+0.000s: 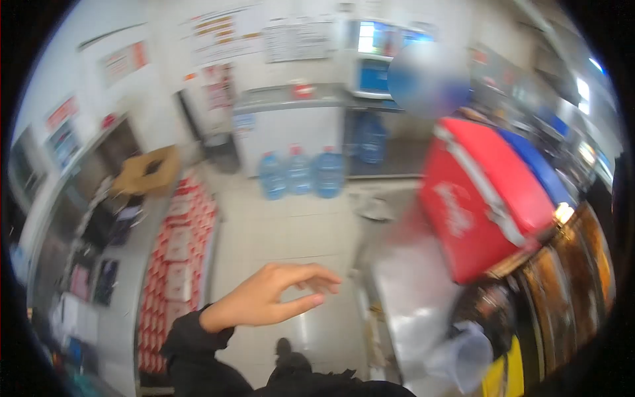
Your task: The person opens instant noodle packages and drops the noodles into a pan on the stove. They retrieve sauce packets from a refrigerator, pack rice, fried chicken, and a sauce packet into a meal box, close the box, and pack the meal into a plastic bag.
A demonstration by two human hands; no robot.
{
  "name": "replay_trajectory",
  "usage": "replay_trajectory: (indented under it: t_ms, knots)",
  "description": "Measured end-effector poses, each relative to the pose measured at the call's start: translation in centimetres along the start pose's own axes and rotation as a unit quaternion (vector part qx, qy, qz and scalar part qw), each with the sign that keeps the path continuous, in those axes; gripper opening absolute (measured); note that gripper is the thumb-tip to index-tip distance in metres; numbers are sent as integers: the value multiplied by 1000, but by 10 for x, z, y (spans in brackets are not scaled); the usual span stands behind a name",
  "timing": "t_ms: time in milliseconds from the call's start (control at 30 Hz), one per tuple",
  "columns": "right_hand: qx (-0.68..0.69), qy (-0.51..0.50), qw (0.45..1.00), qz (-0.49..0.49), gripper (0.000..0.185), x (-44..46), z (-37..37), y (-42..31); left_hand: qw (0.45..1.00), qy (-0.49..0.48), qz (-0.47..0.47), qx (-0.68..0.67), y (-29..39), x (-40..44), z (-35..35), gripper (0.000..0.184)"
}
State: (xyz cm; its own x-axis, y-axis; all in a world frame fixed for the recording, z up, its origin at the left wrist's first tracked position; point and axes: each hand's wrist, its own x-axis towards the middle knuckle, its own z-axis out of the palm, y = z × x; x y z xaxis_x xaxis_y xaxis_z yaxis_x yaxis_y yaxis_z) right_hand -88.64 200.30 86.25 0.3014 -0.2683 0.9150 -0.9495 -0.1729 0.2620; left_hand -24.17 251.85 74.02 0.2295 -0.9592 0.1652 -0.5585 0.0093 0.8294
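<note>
My left hand (pixel 281 293), coming out of a black sleeve, hangs over the tiled floor (pixel 291 231) in the lower middle of the view. Its fingers are bent forward and the thumb lies apart from them, with nothing held between. It touches no object. To its left is a shelf of red-and-white boxes (pixel 177 264), and to its right a metal counter (pixel 403 284). My right hand does not show.
A red cooler box (pixel 479 198) stands on the right counter, near a clear plastic jug (pixel 466 357) and metal containers (pixel 572 284). Large blue water bottles (pixel 297 173) stand by the back counter. An open cardboard box (pixel 149 173) sits on the left counter.
</note>
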Motion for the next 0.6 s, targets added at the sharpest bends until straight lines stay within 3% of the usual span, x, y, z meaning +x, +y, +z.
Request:
replay_trajectory:
  t_ms: [167,300,367,400,467,500,600]
  knots:
    - [159,88,961,-206,26,-24,-100,-346,996,-32,-27,-84,-110,7,-95,30]
    - [332,82,874,-346,21,-55,-145,-575,977,-122,-11,-174,-193,68,-137,30]
    - [406,60,834,-368,19,-66,-141,-679,960,-153,3,-236,-242,120,-152,29]
    - [421,31,838,-345,18,-74,-135,-728,948,-168,2,-269,-268,149,-156,27]
    - [386,-128,899,-163,20,-87,-125,-814,935,-144,2,-323,-326,211,-164,24]
    - [397,-124,892,-178,20,-93,-94,-856,942,-106,13,-320,-356,246,-173,25]
    - [621,-259,739,-27,18,-103,-13,-968,962,-15,4,-273,-435,370,-222,25]
